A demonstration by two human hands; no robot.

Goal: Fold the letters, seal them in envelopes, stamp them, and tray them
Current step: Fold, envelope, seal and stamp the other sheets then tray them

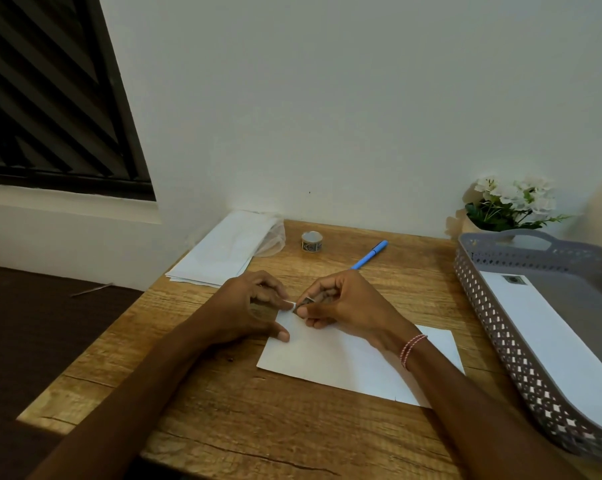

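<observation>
Pinching a small stamp [308, 300] just over the far left corner of a white envelope [344, 362] lying flat mid-table [223, 410]. Right hand [348, 303] fingers curled tight on it; left hand [247, 303] fingers nipping its white edge, thumb down on the envelope. Beyond, stamp roll [312, 241], blue pen [370, 254], paper stack [220, 254]. At right, grey tray [483, 323] holding a stamped envelope [552, 341].

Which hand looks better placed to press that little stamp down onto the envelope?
Probably the right. The right hand pinches the stamp just over a corner of the envelope; the left hand pinches a white strip beside it, thumb resting on the envelope.
</observation>
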